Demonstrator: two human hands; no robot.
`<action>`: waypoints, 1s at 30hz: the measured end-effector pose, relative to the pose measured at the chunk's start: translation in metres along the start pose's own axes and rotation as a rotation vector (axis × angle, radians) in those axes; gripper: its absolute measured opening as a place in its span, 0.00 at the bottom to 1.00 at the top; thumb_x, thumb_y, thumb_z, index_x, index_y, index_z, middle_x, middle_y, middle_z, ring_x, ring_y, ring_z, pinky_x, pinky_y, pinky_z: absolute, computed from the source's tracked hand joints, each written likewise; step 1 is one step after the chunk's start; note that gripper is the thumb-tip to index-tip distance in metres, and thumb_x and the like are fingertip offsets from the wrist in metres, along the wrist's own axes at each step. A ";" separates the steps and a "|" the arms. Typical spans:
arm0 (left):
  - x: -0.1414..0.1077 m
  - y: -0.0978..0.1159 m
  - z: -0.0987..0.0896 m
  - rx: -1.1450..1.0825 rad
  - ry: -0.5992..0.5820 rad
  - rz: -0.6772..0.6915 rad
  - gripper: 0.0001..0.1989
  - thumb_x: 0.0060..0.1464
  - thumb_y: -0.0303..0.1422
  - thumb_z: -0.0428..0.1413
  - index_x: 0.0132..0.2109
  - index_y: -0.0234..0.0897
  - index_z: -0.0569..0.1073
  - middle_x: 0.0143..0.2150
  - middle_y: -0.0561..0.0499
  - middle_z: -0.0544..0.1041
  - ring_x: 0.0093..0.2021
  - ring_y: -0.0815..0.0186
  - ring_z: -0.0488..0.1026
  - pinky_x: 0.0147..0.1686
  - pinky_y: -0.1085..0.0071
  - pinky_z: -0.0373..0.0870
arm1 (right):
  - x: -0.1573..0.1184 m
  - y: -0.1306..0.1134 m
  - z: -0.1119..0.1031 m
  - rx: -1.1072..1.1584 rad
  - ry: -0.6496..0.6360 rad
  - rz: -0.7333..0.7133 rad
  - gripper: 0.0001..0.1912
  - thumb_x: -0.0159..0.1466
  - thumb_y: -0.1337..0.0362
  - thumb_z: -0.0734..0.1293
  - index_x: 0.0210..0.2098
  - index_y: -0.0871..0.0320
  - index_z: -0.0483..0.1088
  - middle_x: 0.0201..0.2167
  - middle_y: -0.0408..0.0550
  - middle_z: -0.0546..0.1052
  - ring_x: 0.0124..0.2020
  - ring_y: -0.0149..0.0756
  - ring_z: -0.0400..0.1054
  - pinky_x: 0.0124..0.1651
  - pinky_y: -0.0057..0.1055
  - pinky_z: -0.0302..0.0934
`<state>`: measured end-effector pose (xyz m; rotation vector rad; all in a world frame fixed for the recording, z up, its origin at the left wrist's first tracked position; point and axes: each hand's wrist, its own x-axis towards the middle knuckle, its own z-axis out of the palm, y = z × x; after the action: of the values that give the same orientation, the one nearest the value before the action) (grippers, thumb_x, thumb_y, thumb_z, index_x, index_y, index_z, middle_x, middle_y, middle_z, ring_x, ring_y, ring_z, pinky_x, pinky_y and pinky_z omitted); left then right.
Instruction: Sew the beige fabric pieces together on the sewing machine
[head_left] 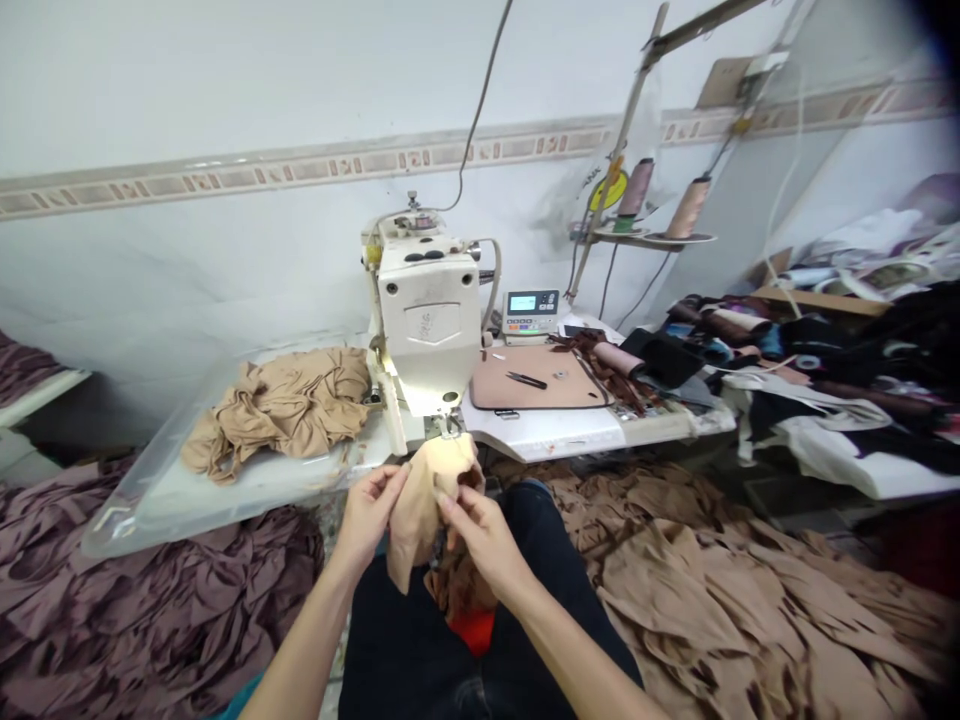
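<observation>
Left hand [369, 510] pinches the edge of a tan fabric pc. [414, 508] w/ thumb and fingers; right hand [480, 530] grasps the same pc. at its 3 o'clock side. Neither hand is released. The pc. is located at 6 o'clock from the sewing machine [431, 325], its upper part just under the needle area; if the needle is in the cloth, I can't tell.

Regarding progress: this pc. is, in my judgement, in the middle of handling, as both hands hold it and it isn't yet put aside. At approx. 8 o'clock from the machine, a tan heap [300, 405] lies on the tabletop [551, 432] w/ its clear plastic extension [135, 515]. At 4 o'clock, lower down, there is a big brown heap [705, 570]; at 7-8 o'clock, a purplish heap [225, 600]. Which pcs. are finished and which remain, I can't tell, but the qty. is large. Snips [527, 380] rest on the pink mat [495, 388] at approx. 4 o'clock, untouched.
</observation>
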<state>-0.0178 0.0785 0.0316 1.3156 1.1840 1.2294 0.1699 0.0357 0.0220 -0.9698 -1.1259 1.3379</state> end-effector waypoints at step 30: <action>-0.053 -0.004 0.007 0.014 -0.436 -0.065 0.22 0.65 0.47 0.64 0.57 0.37 0.82 0.30 0.54 0.72 0.24 0.71 0.63 0.24 0.75 0.59 | -0.028 -0.032 -0.071 -0.334 -0.154 0.106 0.22 0.64 0.45 0.75 0.30 0.60 0.80 0.23 0.45 0.77 0.24 0.34 0.65 0.29 0.30 0.60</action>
<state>-0.0125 0.0260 0.0227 1.4523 0.9131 0.8315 0.2483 0.0132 0.0361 -1.1965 -1.4652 1.3517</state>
